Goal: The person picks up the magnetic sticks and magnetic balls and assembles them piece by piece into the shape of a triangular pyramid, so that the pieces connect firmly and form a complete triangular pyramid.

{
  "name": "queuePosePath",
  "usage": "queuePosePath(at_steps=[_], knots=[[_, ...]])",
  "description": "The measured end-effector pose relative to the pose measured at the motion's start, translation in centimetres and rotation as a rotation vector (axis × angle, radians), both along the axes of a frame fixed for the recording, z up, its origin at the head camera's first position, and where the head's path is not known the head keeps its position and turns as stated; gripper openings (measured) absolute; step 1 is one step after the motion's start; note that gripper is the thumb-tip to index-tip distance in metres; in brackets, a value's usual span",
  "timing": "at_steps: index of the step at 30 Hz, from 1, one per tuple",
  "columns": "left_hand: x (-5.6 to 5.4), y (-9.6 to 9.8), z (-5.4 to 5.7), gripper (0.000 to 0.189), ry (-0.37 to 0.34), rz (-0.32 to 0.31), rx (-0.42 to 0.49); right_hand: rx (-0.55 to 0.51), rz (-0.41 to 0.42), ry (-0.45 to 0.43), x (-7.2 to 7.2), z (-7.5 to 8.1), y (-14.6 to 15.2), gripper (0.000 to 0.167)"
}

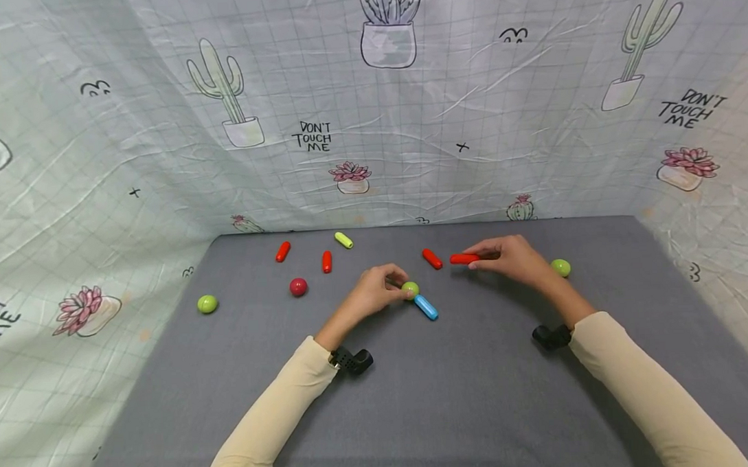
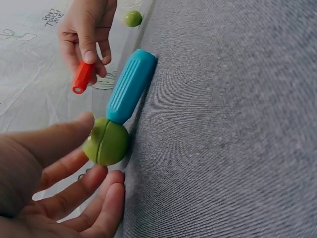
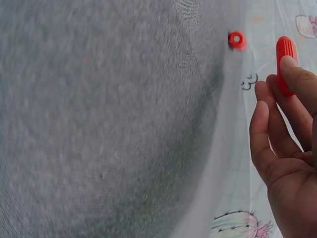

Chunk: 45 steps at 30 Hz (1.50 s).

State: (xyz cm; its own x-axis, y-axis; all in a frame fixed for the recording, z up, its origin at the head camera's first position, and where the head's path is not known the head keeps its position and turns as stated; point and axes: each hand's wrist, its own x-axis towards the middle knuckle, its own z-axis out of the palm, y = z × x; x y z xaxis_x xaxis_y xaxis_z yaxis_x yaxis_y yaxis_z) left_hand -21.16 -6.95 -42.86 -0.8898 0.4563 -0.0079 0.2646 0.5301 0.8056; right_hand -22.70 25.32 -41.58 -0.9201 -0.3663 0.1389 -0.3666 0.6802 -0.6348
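Observation:
My left hand [image 1: 374,290] pinches a green ball [image 1: 410,290] between thumb and fingers, low over the grey table. A ribbed blue stick [image 2: 131,87] lies with one end against that ball; in the left wrist view the ball shows a seam [image 2: 103,141]. To the right, my right hand [image 1: 514,257] holds a short red stick [image 1: 464,258] by one end, thumb on one side and fingers on the other. The held stick is raised off the table and points left. A second red stick [image 1: 432,258] lies on the table just left of it.
Toward the back left lie two more red sticks [image 1: 283,251] [image 1: 327,261], a yellow-green stick [image 1: 344,240] and a red ball [image 1: 298,287]. One green ball [image 1: 207,304] is at the far left, another [image 1: 561,267] beyond the right wrist. A patterned cloth [image 1: 419,122] hangs behind the table.

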Motion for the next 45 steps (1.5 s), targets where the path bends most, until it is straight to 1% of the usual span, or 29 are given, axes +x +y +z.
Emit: queuePosePath(at_steps=[3,8,12,15,19,26,29,32,34,38,41,45], knots=[[-0.1,0.1,-0.2,0.026,0.012,0.012,0.001,-0.028,0.029,0.002,0.2,0.1,-0.5,0.031],[-0.3,0.0,-0.1,0.028,0.032,-0.013,0.001,-0.035,0.054,-0.007,0.5,0.1,-1.3,0.028],[-0.4,0.0,0.0,0.027,0.046,-0.036,-0.028,-0.045,0.070,-0.006,0.8,0.2,-1.9,0.029],[-0.6,0.1,-0.1,0.025,0.053,-0.040,-0.049,-0.065,0.085,0.002,1.0,0.4,-2.4,0.030],[-0.7,0.2,0.0,0.024,0.058,-0.046,-0.049,-0.096,0.083,-0.006,1.3,0.6,-3.0,0.029],[-1.4,0.5,-0.1,0.027,0.100,-0.067,-0.057,-0.117,0.058,-0.054,1.4,0.5,-3.9,0.025],[-1.7,0.5,0.0,0.028,0.091,-0.072,-0.072,-0.118,0.048,-0.063,1.4,0.4,-4.2,0.023],[-2.1,0.7,0.1,0.026,0.081,-0.084,-0.111,-0.106,0.045,-0.059,1.3,0.3,-4.5,0.022],[-2.4,0.8,0.3,0.027,0.079,-0.102,-0.144,-0.097,0.042,-0.056,1.4,0.2,-4.7,0.021],[-2.9,1.1,0.6,0.028,0.087,-0.153,-0.177,-0.093,0.022,-0.062,1.5,0.2,-4.9,0.021],[-3.3,1.2,0.6,0.027,0.083,-0.192,-0.172,-0.086,0.003,-0.064,1.6,0.1,-4.9,0.020],[-3.6,1.1,0.6,0.026,0.072,-0.222,-0.160,-0.066,-0.011,-0.060,1.6,-0.1,-4.9,0.021]])
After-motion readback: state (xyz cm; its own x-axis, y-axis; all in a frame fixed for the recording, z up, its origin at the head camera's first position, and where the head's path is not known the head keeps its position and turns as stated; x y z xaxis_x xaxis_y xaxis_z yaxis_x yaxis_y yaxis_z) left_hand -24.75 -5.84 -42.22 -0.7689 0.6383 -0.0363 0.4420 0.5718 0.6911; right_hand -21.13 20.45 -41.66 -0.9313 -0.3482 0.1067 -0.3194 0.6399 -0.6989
